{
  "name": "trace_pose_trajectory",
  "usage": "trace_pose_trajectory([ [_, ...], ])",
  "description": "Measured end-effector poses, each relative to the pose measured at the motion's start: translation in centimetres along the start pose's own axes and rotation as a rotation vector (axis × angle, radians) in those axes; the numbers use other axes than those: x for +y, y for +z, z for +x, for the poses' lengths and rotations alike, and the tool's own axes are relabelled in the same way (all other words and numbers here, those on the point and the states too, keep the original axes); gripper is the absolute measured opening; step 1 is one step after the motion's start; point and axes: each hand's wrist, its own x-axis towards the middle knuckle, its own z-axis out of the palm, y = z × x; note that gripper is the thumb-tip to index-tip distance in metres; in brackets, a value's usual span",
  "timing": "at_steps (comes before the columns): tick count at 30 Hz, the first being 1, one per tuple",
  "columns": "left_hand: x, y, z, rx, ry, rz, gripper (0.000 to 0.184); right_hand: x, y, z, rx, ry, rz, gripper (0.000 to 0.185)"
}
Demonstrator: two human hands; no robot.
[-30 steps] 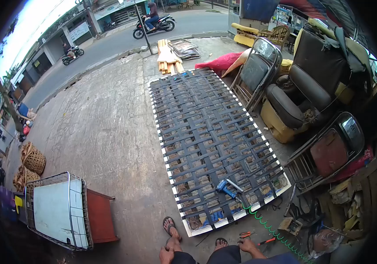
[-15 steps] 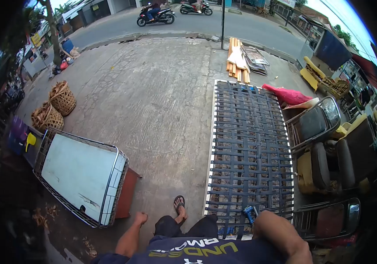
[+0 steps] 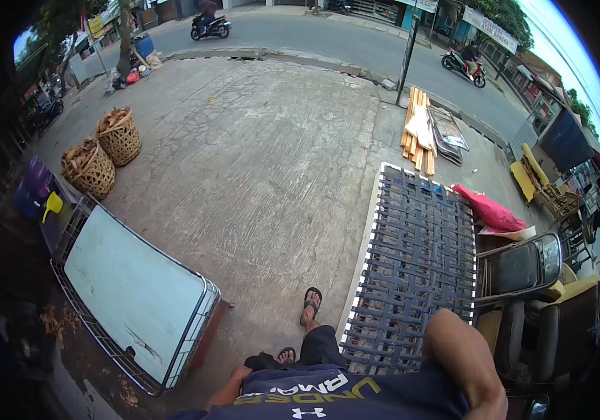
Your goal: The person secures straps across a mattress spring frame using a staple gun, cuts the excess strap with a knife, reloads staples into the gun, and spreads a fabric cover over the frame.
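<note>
My left hand (image 3: 242,374) hangs low beside my dark shorts at the bottom of the view. Its fingers are hidden, so I cannot make out their pose. Of my right side only the bent arm (image 3: 469,360) shows; the hand itself is out of sight behind it and my shirt. In front of that arm lies a long white frame (image 3: 357,283) woven with a grid of dark webbing straps (image 3: 419,252). Both feet, in dark sandals (image 3: 312,301), are on the concrete to the left of the frame.
A pale blue cushioned piece in a metal rack (image 3: 135,280) stands at left, with two woven baskets (image 3: 119,140) behind. Timber strips (image 3: 419,129) lie beyond the frame. Pink fabric (image 3: 492,210) and old chairs (image 3: 520,269) line the right. Motorbikes (image 3: 464,66) pass on the road.
My view has shifted and turned, so the webbed frame sits farther right and lower. My left hand has drawn in toward my thigh. A blue tool near my right arm has gone out of sight.
</note>
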Motion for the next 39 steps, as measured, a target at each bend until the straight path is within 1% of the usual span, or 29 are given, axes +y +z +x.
trace_pose_trajectory([
  [2,-1.0,1.1,5.7,-0.036,0.093,0.201,0.047,2.9,-1.7,-3.1,0.033,0.036,-0.063,0.024],
  [4,2.5,-1.5,6.7,-0.029,0.179,0.411,0.043,5.0,-3.5,-6.9,0.072,0.069,-0.119,0.023],
  [6,5.8,-4.3,8.0,0.005,0.342,0.538,0.039,6.6,-6.5,-10.7,0.101,0.086,-0.089,0.026],
  [7,9.5,-6.9,9.4,0.001,0.201,0.329,0.037,7.6,-8.4,-12.8,0.096,0.088,-0.091,0.027],
  [9,17.2,-11.6,10.7,0.023,-0.07,-0.511,0.032,9.9,-12.1,-17.2,0.099,0.087,-0.077,0.03],
  [10,21.8,-13.9,8.6,0.052,-0.085,-0.74,0.03,11.6,-13.4,-19.8,0.115,0.109,-0.086,0.03],
  [11,27.5,-16.4,5.2,0.094,-0.08,-0.869,0.028,14.2,-14.4,-22.9,0.286,0.024,0.0,0.032],
  [12,30.8,-17.8,6.1,0.1,0.022,-0.942,0.023,17.3,-15.7,-26.1,0.424,-0.01,0.082,0.036],
  [14,36.2,-20.4,9.3,0.099,0.077,-0.884,0.023,23.9,-18.0,-32.6,0.666,-0.05,0.233,0.041],
  [15,39.4,-22.1,10.9,0.114,0.13,-0.852,0.022,27.1,-15.4,-36.7,1.093,0.136,0.354,0.047],
  [16,40.7,-22.8,14.8,0.107,0.167,-0.839,0.027,30.0,-14.2,-40.8,1.37,0.563,0.492,0.047],
  [17,42.7,-24.0,15.9,0.1,0.181,-0.816,0.027,34.3,-13.1,-44.4,1.504,1.088,0.312,0.044],
  [18,45.1,-25.4,16.7,0.086,0.155,-0.777,0.023,37.4,-11.2,-48.9,1.171,1.695,-0.201,0.044],
  [19,47.4,-27.0,18.0,0.074,0.13,-0.738,0.019,40.3,-5.7,-54.3,0.668,2.046,-0.577,0.043],
  [20,49.0,-28.5,19.2,0.056,0.104,-0.694,0.019,42.0,-0.6,-60.1,0.302,2.245,-0.364,0.042],
  [21,50.3,-30.1,20.6,0.029,0.072,-0.65,0.02,43.9,3.5,-65.7,0.06,2.37,0.205,0.043],
  [22,51.8,-32.1,22.0,0.009,0.043,-0.607,0.02,43.8,7.9,-69.6,0.273,2.313,0.416,0.045],
  [23,53.4,-34.3,23.4,-0.014,0.013,-0.557,0.021,43.9,14.2,-73.2,0.56,2.288,0.353,0.048],
  [24,55.1,-36.8,24.7,-0.027,-0.024,-0.503,0.021,42.8,16.7,-74.1,0.915,2.418,0.576,0.048],
  [25,56.9,-39.3,25.7,-0.045,-0.059,-0.453,0.022,42.0,20.4,-75.2,1.157,2.579,0.733,0.048],
  [27,62.4,-44.7,27.9,-0.055,-0.11,-0.386,0.023,41.2,27.6,-77.4,1.154,2.919,0.741,0.04],
  [28,65.2,-47.8,28.9,-0.043,-0.133,-0.363,0.024,40.4,26.5,-76.6,1.653,2.842,1.002,0.032],
  [29,68.4,-51.0,29.8,-0.028,-0.146,-0.344,0.025,40.0,25.5,-75.4,2.18,2.642,1.259,0.025],
  [30,72.9,-53.5,30.9,-0.011,-0.142,-0.331,0.025,40.2,24.2,-74.4,2.267,2.608,1.259,0.025],
  [32,82.6,-58.0,33.5,0.029,-0.104,-0.311,0.027,41.0,20.6,-75.0,2.955,2.131,0.824,0.018],
  [35,98.6,-62.1,37.4,0.111,0.051,-0.313,0.03,44.7,20.8,-79.8,3.205,2.087,0.9,0.025],
  [36,104.0,-62.2,38.5,0.138,0.139,-0.339,0.031,45.7,20.4,-82.3,3.158,2.125,0.996,0.025],
  [38,114.6,-61.9,39.5,0.181,0.36,-0.451,0.03,47.3,19.1,-88.1,2.793,2.335,1.206,0.027],
  [39,119.8,-60.6,38.0,0.167,0.453,-0.505,0.031,48.0,18.2,-91.8,2.455,2.491,1.233,0.028],
])
